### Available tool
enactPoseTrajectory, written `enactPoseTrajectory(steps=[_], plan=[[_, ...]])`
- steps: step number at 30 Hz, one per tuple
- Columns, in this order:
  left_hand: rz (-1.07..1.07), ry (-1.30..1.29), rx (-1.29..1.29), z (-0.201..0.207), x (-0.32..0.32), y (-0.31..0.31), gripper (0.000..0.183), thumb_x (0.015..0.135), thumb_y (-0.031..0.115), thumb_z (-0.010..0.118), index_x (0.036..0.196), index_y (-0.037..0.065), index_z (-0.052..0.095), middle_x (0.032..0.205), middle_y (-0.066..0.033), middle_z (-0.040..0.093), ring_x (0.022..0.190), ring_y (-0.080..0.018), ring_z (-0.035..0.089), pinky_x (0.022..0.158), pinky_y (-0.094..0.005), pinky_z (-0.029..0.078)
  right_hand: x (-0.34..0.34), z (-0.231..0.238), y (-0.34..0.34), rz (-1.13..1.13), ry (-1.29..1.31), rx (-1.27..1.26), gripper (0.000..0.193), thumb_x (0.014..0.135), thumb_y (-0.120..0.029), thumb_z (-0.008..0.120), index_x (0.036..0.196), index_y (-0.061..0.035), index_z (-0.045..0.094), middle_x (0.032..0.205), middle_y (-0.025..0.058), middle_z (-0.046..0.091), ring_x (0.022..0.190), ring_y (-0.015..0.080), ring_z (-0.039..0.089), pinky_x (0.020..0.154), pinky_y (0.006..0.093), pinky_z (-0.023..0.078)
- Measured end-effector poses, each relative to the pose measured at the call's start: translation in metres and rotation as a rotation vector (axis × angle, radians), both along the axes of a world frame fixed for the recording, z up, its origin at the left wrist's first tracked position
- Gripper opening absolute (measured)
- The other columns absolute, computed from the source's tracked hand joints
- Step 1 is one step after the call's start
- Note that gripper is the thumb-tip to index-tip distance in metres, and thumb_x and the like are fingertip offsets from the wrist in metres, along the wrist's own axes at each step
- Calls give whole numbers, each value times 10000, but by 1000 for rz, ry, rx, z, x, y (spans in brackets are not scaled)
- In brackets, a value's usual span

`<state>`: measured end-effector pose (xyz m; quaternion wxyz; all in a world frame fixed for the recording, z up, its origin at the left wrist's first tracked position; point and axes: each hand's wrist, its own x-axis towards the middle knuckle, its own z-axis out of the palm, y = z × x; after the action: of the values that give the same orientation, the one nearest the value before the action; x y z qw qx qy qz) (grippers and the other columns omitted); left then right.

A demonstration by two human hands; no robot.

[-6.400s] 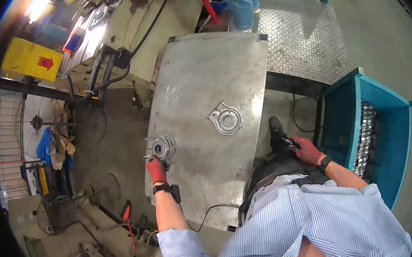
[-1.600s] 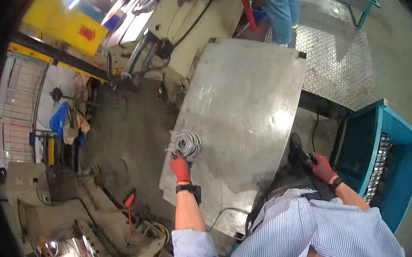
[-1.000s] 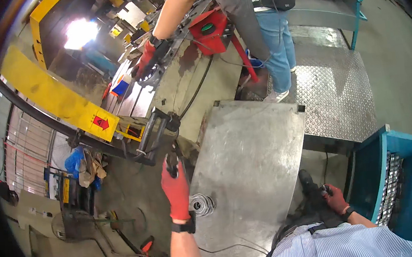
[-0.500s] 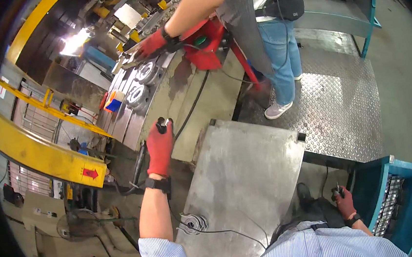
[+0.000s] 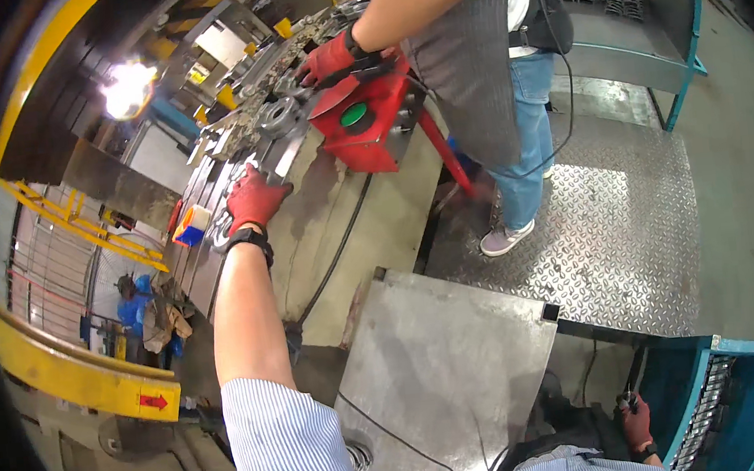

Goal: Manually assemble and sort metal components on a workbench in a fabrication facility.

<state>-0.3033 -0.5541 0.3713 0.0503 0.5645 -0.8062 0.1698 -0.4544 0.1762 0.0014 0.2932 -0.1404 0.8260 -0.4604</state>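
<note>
My left hand (image 5: 253,201), in a red glove, reaches over a round metal casting (image 5: 220,234) on the machine bed. Its thumb sticks out to the right, apart from the fingers, and the hand hides most of that casting. A second ring-shaped casting (image 5: 277,117) lies just beyond. At the lower right, my right hand (image 5: 637,423), also gloved, is closed on a small dark tool with a thin tip (image 5: 628,400); the tool's exact kind is too small to make out. An orange, white and blue object (image 5: 191,225) sits left of my left hand.
A co-worker's red-gloved hand (image 5: 326,62) is over the bed beside a red control box (image 5: 367,124) with a green button. A bare metal table (image 5: 449,346) stands before me, a coiled metal part (image 5: 359,457) at its edge. Teal bins (image 5: 708,386) and a yellow beam (image 5: 84,369) flank it.
My left hand has moved forward and left from above the bed's near edge onto the nearer casting. My view has shifted. The co-worker's hand has moved toward the red control box.
</note>
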Motion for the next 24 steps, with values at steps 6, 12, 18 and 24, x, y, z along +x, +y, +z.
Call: enactPoseTrajectory(steps=[6,12,18,24], plan=[[28,-149,16,-2,-21,-15,1084,582,457,774,1423,1,266,1169,-169,614,1088,-318,588,1021,-485,315,12,-49,28,-114,-41,-27,221,854,-153,617,1006,7,599,797,98,645,746,201,604,679,337,465],[-68,-217,-48,-23,-20,-19,937,689,336,693,1429,2,228,1042,-158,654,1004,-314,623,1051,-502,260,15,-54,34,-135,-63,37,196,851,-131,612,1000,-4,608,816,104,650,751,210,606,687,339,464],[-345,-116,-291,-13,-10,41,837,701,245,706,1388,5,292,965,-168,665,942,-314,638,994,-448,346,11,-11,11,-93,-67,-62,197,860,-102,588,1022,8,609,837,124,658,750,218,620,695,326,473],[-418,668,220,-31,45,183,702,687,194,767,1280,-15,456,1025,-173,649,936,-257,638,862,-354,471,2,-56,24,110,158,57,245,862,-99,575,1078,12,603,915,139,678,845,241,652,763,344,490]])
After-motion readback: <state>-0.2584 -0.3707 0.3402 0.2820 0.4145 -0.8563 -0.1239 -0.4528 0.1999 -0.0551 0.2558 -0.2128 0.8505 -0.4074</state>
